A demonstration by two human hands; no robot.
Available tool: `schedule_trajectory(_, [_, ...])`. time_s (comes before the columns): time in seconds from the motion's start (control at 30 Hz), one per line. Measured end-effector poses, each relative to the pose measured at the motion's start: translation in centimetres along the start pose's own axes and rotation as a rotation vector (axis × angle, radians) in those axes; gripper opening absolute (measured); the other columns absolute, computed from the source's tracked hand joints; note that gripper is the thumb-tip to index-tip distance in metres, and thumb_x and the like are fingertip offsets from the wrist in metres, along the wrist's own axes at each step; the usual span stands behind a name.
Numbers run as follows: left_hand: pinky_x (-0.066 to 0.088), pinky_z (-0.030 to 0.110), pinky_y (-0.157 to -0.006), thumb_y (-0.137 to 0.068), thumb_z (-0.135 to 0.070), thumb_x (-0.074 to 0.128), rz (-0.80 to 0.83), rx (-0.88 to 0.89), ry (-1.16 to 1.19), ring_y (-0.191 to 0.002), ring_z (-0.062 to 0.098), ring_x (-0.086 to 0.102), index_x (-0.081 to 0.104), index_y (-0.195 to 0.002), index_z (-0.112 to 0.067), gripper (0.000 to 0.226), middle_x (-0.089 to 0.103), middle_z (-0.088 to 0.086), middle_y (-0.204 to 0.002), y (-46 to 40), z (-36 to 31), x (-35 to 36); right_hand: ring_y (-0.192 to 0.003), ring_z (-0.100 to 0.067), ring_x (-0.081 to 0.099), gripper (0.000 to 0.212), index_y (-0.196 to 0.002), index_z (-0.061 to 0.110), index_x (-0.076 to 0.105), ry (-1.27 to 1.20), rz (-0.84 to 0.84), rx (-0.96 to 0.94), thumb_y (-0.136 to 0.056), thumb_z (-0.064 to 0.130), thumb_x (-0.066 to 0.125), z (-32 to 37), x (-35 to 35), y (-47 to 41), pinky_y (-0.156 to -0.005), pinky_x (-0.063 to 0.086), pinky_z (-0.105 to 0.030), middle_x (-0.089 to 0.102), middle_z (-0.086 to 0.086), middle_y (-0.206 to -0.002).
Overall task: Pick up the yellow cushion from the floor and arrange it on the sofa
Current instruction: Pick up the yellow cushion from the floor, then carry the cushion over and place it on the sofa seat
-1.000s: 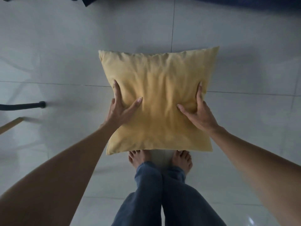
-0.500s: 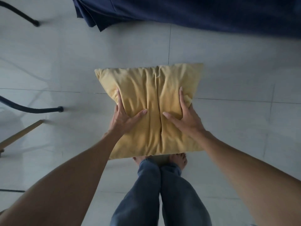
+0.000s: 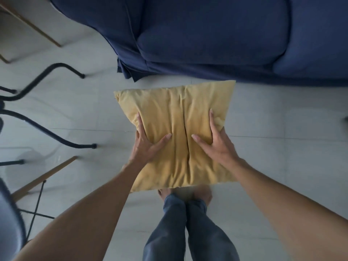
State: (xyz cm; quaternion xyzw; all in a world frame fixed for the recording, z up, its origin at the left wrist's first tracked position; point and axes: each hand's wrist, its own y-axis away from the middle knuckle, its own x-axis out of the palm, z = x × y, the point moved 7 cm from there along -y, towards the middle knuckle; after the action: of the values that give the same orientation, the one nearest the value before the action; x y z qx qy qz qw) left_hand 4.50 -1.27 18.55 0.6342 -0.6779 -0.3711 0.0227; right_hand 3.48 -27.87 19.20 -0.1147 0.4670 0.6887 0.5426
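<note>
The person is holding the cushion (image 3: 177,134) up off the floor (image 3: 282,147) in front of their legs, with both hands pressing in from its 2 sides. The left hand (image 3: 145,147) is clamping the left edge, fingers wrapping round behind and the thumb lying across the front. The right hand (image 3: 216,146) is doing the same on the right edge. Both sets of fingers are spread wide but closing hard on the fabric, and a deep crease is running down the middle of the cushion between the thumbs.

Compared with 1 second ago, the cushion is being squeezed narrower, and the sofa (image 3: 207,34) is filling the top of the view where only a sliver was showing. Its seat front is now lying just beyond the cushion's far edge. A chair (image 3: 47,132) with dark legs is coming into view at the left.

So the pick-up is done, and the carry appears to be nearly over. What is left is probably reaching forward over the seat edge, setting the cushion down and letting it puff back out.
</note>
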Motion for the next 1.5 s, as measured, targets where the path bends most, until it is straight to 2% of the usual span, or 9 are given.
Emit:
schedule_trajectory(0.1, [0.032, 0.045, -0.121, -0.074, -0.062, 0.085, -0.003, 0.013, -0.011, -0.153, 0.023, 0.030, -0.013, -0.165, -0.039, 0.135, 0.016, 0.001, -0.171, 1.8, -3.4, -1.9, -0.130, -0.037, 0.059, 0.103, -0.150, 0.066, -0.029, -0.033, -0.046, 0.005, -0.085, 0.089, 0.047, 2.1, -3.1, 2.2, -0.102, 0.055, -0.054, 0.040, -0.015, -0.163])
schedule_trajectory(0.23, [0.036, 0.051, -0.119, -0.073, -0.069, 0.081, -0.004, 0.047, -0.043, -0.150, 0.030, 0.037, -0.013, -0.164, -0.043, 0.134, 0.020, 0.005, -0.169, 3.8, -8.4, -4.9, -0.129, -0.038, 0.058, 0.105, -0.165, 0.047, -0.014, -0.073, -0.090, 0.061, -0.092, 0.078, 0.053, 5.5, -7.6, 4.3, -0.100, 0.050, -0.049, 0.045, -0.017, -0.152])
schedule_trajectory(0.4, [0.035, 0.046, -0.119, -0.074, -0.070, 0.080, -0.056, 0.148, -0.042, -0.150, 0.027, 0.036, -0.009, -0.165, -0.039, 0.131, 0.020, 0.001, -0.170, 5.9, -15.7, -9.2, -0.130, -0.037, 0.056, 0.108, -0.163, 0.053, -0.016, -0.111, -0.116, 0.040, -0.089, 0.079, 0.058, 10.8, -14.3, 6.6, -0.102, 0.048, -0.049, 0.045, -0.014, -0.151])
schedule_trajectory(0.57, [0.031, 0.046, -0.122, -0.075, -0.070, 0.080, -0.088, 0.249, -0.037, -0.155, 0.022, 0.026, -0.009, -0.165, -0.038, 0.131, 0.008, -0.007, -0.173, 7.8, -23.6, -12.8, -0.149, -0.032, 0.042, 0.113, -0.165, 0.048, -0.015, -0.137, -0.190, -0.044, -0.089, 0.074, 0.064, 16.1, -21.9, 9.5, -0.113, 0.040, -0.050, 0.032, -0.005, -0.169])
schedule_trajectory(0.67, [0.029, 0.047, -0.123, -0.074, -0.070, 0.080, -0.130, 0.327, -0.028, -0.156, 0.019, 0.022, -0.008, -0.165, -0.037, 0.131, 0.006, -0.011, -0.173, 9.3, -28.8, -15.2, -0.151, -0.033, 0.039, 0.114, -0.165, 0.046, -0.017, -0.152, -0.235, -0.079, -0.090, 0.073, 0.064, 19.4, -26.2, 11.4, -0.115, 0.039, -0.051, 0.030, -0.008, -0.170])
schedule_trajectory(0.83, [0.035, 0.046, -0.116, -0.077, -0.064, 0.082, -0.183, 0.400, -0.054, -0.148, 0.024, 0.035, -0.007, -0.166, -0.038, 0.129, 0.018, 0.002, -0.169, 12.1, -36.0, -18.7, -0.136, -0.035, 0.054, 0.112, -0.167, 0.042, -0.014, -0.160, -0.323, -0.137, -0.092, 0.069, 0.064, 24.1, -32.0, 14.4, -0.090, 0.040, -0.036, 0.045, -0.013, -0.159])
schedule_trajectory(0.9, [0.037, 0.047, -0.113, -0.077, -0.062, 0.082, -0.199, 0.413, -0.051, -0.144, 0.028, 0.041, -0.005, -0.166, -0.038, 0.127, 0.026, 0.007, -0.164, 12.8, -38.7, -20.3, -0.134, -0.035, 0.055, 0.111, -0.166, 0.044, -0.015, -0.156, -0.345, -0.138, -0.092, 0.071, 0.063, 25.8, -34.0, 14.8, -0.087, 0.039, -0.036, 0.045, -0.012, -0.158])
schedule_trajectory(1.1, [0.043, 0.045, -0.103, -0.078, -0.068, 0.078, -0.243, 0.457, -0.122, -0.135, 0.036, 0.052, -0.010, -0.165, -0.041, 0.126, 0.030, 0.010, -0.162, 14.6, -44.1, -23.9, -0.142, -0.032, 0.051, 0.110, -0.165, 0.048, -0.016, -0.146, -0.427, -0.214, -0.091, 0.074, 0.061, 30.2, -37.6, 15.8, -0.106, 0.047, -0.045, 0.041, -0.004, -0.165])
schedule_trajectory(1.5, [0.043, 0.044, -0.105, -0.078, -0.068, 0.077, -0.225, 0.590, -0.132, -0.138, 0.031, 0.051, -0.008, -0.165, -0.040, 0.125, 0.025, 0.006, -0.165, 11.7, -52.4, -28.1, -0.145, -0.030, 0.047, 0.110, -0.162, 0.056, -0.015, -0.196, -0.533, -0.260, -0.087, 0.078, 0.062, 34.6, -43.8, 12.9, -0.110, 0.044, -0.043, 0.043, -0.008, -0.163])
